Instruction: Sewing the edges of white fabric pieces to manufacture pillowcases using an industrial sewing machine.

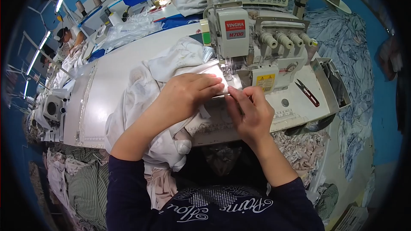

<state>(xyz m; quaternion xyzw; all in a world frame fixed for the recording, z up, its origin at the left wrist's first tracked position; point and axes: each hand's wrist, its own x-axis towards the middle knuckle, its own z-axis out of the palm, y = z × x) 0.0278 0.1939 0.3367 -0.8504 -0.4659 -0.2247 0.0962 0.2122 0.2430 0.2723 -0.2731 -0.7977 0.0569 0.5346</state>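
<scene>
Looks down and forward from the wearer's head, close above left hand and right hand; faces the sewing machine, curving the table in wide fisheye.

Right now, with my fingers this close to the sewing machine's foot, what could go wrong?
Your left hand and right hand have fingertips close beside the presser foot, so a slip might catch one. The white fabric is bunched and hangs over the front edge of the table; its weight could drag the piece crooked, or a loose fold could get caught.
</scene>
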